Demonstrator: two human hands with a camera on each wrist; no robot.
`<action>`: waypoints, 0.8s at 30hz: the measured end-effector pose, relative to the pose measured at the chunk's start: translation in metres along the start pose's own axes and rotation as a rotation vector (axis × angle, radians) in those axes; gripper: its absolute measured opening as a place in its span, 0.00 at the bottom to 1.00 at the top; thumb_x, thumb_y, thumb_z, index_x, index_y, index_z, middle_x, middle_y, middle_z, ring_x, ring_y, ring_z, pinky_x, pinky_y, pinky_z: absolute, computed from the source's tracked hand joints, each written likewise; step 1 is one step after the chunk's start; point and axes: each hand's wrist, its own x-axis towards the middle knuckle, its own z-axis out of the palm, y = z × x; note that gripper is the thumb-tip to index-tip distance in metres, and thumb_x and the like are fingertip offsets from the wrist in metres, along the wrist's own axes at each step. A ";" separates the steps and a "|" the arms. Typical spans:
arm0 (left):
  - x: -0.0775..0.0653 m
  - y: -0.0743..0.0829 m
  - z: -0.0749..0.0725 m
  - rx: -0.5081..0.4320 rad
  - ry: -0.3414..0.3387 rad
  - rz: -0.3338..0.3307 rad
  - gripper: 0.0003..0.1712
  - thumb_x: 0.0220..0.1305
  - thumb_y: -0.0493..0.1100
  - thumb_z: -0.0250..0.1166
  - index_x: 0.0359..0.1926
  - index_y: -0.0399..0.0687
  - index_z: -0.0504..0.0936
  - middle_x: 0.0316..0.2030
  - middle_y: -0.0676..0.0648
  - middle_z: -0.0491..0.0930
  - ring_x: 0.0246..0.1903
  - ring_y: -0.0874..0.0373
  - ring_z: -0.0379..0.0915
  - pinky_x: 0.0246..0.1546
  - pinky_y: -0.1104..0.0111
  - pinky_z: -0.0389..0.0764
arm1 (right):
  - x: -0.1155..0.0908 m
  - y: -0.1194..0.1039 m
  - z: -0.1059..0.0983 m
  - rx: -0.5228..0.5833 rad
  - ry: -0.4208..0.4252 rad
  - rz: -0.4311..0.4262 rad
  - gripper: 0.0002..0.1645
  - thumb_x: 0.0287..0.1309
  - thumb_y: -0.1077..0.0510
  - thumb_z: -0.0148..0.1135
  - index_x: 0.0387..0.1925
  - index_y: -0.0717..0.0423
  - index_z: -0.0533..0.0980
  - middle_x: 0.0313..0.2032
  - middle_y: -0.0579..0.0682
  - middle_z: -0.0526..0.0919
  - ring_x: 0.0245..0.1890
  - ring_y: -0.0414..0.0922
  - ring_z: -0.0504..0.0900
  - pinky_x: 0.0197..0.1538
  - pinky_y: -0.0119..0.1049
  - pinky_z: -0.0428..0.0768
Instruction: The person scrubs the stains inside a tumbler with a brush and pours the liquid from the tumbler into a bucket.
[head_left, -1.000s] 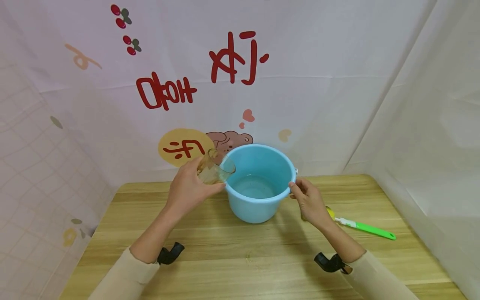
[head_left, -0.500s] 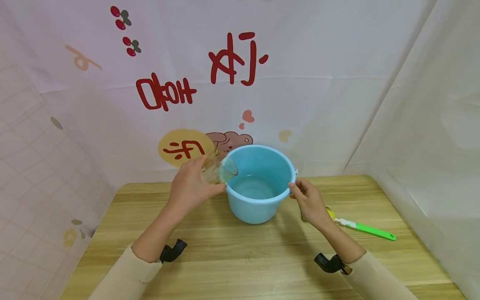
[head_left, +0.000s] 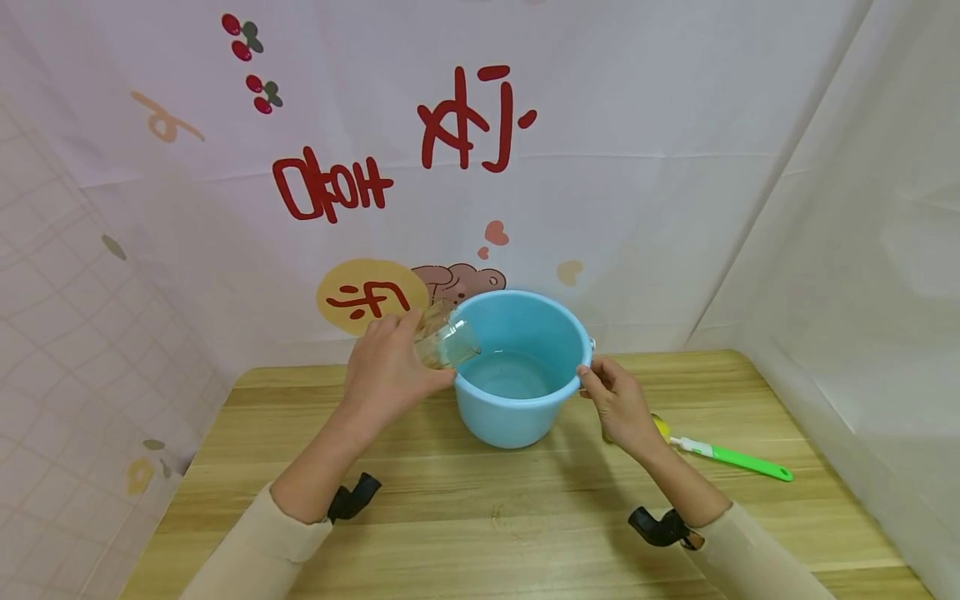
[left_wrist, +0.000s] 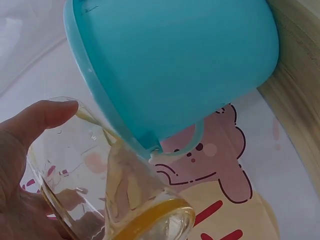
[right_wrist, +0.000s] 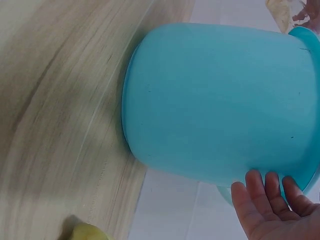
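In the head view my left hand [head_left: 386, 362] holds a clear, amber-tinted drinking glass [head_left: 446, 340], tipped sideways with its mouth over the left rim of a light-blue bucket [head_left: 506, 425]. Thumb and fingers grip around the glass [left_wrist: 82, 160] in the left wrist view, where reflections make its contents hard to tell. Shallow clear water [head_left: 510, 375] covers the bucket's bottom. My right hand [head_left: 617, 404] pinches the bucket's right rim with the thumb over the edge. Its fingers [right_wrist: 256, 192] lie against the outer wall in the right wrist view. The bucket stands upright on the table.
A brush with a green handle [head_left: 750, 462] and a yellow head [head_left: 661, 427] lies behind my right wrist on the wooden table [head_left: 450, 533]. A printed white cloth [head_left: 637, 208] hangs close behind the bucket, with more cloth at both sides.
My left hand has shifted slightly right and tipped the glass further over the bucket's rim. The right hand and the bucket have stayed nearly still.
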 end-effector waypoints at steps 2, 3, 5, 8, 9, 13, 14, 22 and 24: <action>0.001 0.001 0.000 0.008 0.000 0.004 0.54 0.47 0.57 0.81 0.72 0.39 0.72 0.54 0.37 0.78 0.52 0.42 0.70 0.50 0.47 0.77 | 0.000 -0.001 0.000 0.002 -0.001 0.005 0.24 0.80 0.50 0.56 0.56 0.68 0.78 0.49 0.59 0.84 0.46 0.40 0.84 0.53 0.40 0.86; 0.001 0.002 0.000 0.011 0.000 0.005 0.54 0.47 0.57 0.81 0.72 0.39 0.72 0.54 0.37 0.78 0.52 0.42 0.70 0.51 0.47 0.77 | 0.000 -0.001 0.000 0.001 -0.002 0.007 0.23 0.80 0.50 0.56 0.57 0.68 0.77 0.49 0.59 0.84 0.46 0.39 0.83 0.54 0.41 0.86; 0.001 0.003 -0.001 0.017 -0.001 0.007 0.53 0.47 0.56 0.81 0.71 0.39 0.72 0.54 0.37 0.78 0.53 0.41 0.70 0.52 0.46 0.77 | 0.000 0.000 0.000 -0.001 -0.004 0.010 0.23 0.80 0.51 0.55 0.57 0.68 0.77 0.49 0.59 0.84 0.46 0.38 0.83 0.54 0.41 0.86; 0.002 0.005 -0.001 0.022 -0.003 0.012 0.53 0.47 0.55 0.82 0.71 0.39 0.73 0.53 0.37 0.78 0.52 0.41 0.70 0.52 0.46 0.77 | 0.000 0.000 -0.001 -0.001 -0.004 0.012 0.23 0.80 0.51 0.55 0.58 0.68 0.77 0.50 0.58 0.84 0.46 0.38 0.83 0.54 0.41 0.86; 0.002 0.005 -0.002 0.026 -0.002 0.015 0.52 0.47 0.55 0.82 0.71 0.39 0.73 0.52 0.37 0.78 0.52 0.41 0.70 0.52 0.46 0.77 | 0.000 -0.001 0.000 0.001 -0.004 0.012 0.23 0.80 0.51 0.55 0.58 0.68 0.77 0.49 0.58 0.83 0.46 0.39 0.83 0.54 0.40 0.86; 0.002 0.008 -0.003 0.035 0.007 0.032 0.49 0.46 0.54 0.83 0.67 0.39 0.75 0.48 0.39 0.78 0.50 0.42 0.71 0.50 0.48 0.76 | 0.000 -0.001 0.000 0.009 0.000 0.009 0.24 0.80 0.49 0.56 0.56 0.68 0.78 0.48 0.59 0.83 0.46 0.41 0.84 0.53 0.40 0.86; 0.002 0.008 -0.003 0.039 0.009 0.037 0.49 0.46 0.53 0.83 0.67 0.38 0.76 0.47 0.39 0.78 0.49 0.42 0.71 0.49 0.48 0.76 | 0.000 0.000 0.000 0.005 0.000 0.006 0.24 0.80 0.49 0.55 0.56 0.68 0.78 0.48 0.59 0.83 0.46 0.41 0.84 0.53 0.40 0.86; 0.004 0.011 -0.004 0.049 -0.001 0.046 0.50 0.46 0.52 0.84 0.68 0.37 0.75 0.49 0.37 0.79 0.50 0.41 0.71 0.50 0.47 0.76 | 0.001 0.002 0.001 -0.007 0.006 0.007 0.23 0.80 0.49 0.55 0.54 0.68 0.79 0.45 0.58 0.84 0.45 0.44 0.85 0.55 0.52 0.85; 0.004 0.011 -0.004 0.053 -0.004 0.048 0.50 0.46 0.51 0.84 0.68 0.37 0.75 0.48 0.37 0.79 0.49 0.42 0.70 0.48 0.48 0.76 | 0.001 0.002 0.001 -0.003 0.007 0.010 0.23 0.80 0.49 0.56 0.53 0.68 0.79 0.45 0.58 0.84 0.46 0.46 0.85 0.55 0.53 0.85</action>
